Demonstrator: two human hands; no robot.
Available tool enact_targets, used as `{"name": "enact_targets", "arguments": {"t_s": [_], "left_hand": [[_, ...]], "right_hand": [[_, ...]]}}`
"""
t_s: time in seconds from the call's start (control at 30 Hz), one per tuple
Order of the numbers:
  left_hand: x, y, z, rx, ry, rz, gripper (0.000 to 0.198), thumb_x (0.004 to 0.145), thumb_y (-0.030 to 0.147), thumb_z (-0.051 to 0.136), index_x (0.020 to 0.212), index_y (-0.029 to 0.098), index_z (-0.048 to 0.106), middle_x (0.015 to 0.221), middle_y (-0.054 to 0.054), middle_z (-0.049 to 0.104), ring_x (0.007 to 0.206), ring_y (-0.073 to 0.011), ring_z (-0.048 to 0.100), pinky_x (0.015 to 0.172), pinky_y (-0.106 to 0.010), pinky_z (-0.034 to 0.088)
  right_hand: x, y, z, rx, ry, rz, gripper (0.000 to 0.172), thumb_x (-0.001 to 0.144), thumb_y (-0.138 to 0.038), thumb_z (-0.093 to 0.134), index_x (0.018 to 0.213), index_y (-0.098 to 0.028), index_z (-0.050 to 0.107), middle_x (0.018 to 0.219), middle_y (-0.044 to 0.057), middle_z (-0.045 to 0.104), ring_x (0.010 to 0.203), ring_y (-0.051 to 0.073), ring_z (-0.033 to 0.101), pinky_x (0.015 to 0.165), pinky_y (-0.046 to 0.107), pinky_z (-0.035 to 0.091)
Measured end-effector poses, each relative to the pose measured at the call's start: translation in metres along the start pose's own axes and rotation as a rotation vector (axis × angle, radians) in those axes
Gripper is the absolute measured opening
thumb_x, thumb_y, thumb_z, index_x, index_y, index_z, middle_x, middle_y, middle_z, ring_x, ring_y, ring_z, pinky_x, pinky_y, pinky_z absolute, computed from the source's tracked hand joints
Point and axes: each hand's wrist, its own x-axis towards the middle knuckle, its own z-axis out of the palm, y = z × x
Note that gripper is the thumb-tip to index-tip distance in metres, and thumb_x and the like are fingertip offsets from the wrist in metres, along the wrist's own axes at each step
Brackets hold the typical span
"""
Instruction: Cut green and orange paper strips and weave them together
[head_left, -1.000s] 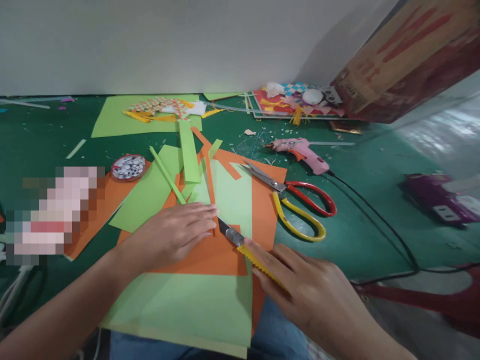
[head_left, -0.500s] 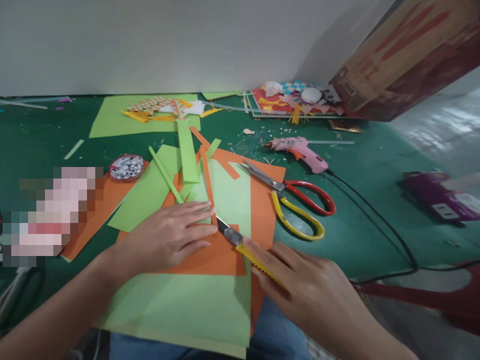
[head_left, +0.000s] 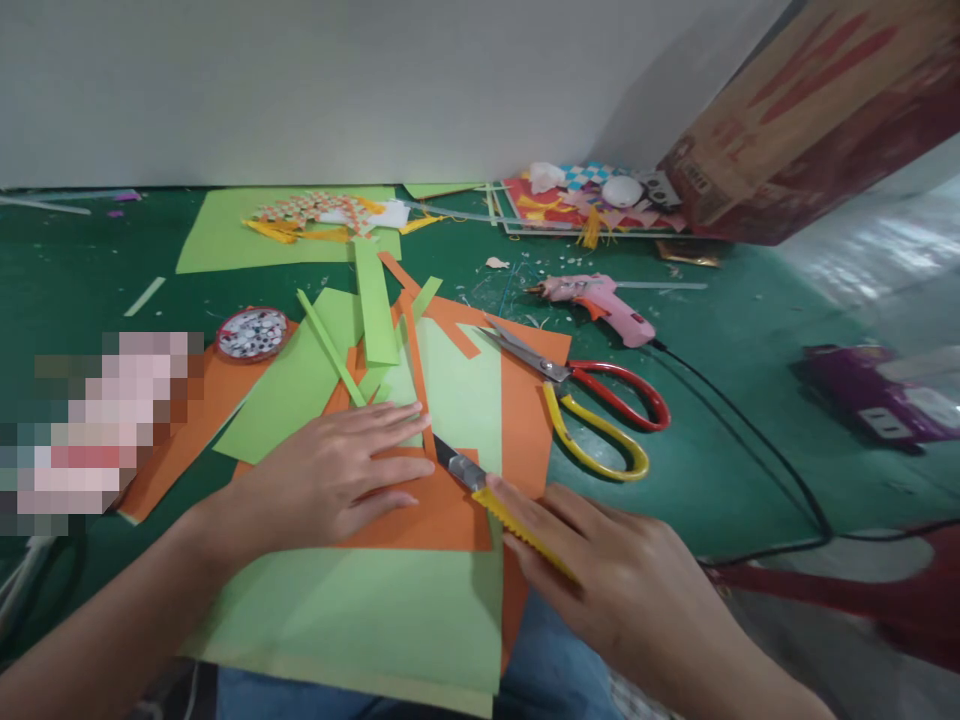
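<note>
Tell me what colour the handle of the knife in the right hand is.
Yellow; the head view shows the utility knife in the right hand.

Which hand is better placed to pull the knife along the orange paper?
Right, likely. The right hand grips the yellow utility knife, blade on the orange paper; the left hand lies flat on it.

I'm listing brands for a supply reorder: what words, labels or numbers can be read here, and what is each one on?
No text is legible anywhere.
On the cardboard box: large red printing and a small label, both too blurred to read.
On the purple device: white patches, too small to read.
On the utility knife in the right hand, the scissors and the glue gun: no marking shows.
</note>
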Motion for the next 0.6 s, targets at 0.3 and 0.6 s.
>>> {"name": "enact_targets", "arguments": {"t_s": [0.3,0.6], "left_hand": [[0.0001,0.0019,-0.0014,0.003,-0.022,-0.018,0.03,0.095,0.033,0.046,0.113,0.02,0.065,0.135,-0.012,0.054,0.128,-0.0254,0.047,0.106,-0.044,0.042],[-0.0009,0.0018,-0.0008,0.003,-0.037,-0.019,0.029,0.094,0.032,0.046,0.113,0.019,0.066,0.137,-0.012,0.053,0.13,-0.0246,0.044,0.108,-0.043,0.04]], "right_hand": [[0.0028,0.0012,0.002,-0.009,0.019,-0.004,0.036,0.096,-0.022,0.034,0.111,-0.012,0.066,0.065,0.002,0.06,0.047,0.011,0.054,0.044,0.026,0.038],[0.0086,0.0029,0.0024,-0.075,0.037,0.001,0.039,0.097,-0.022,0.031,0.108,-0.013,0.067,0.064,0.001,0.06,0.046,0.01,0.053,0.043,0.026,0.034]]}}
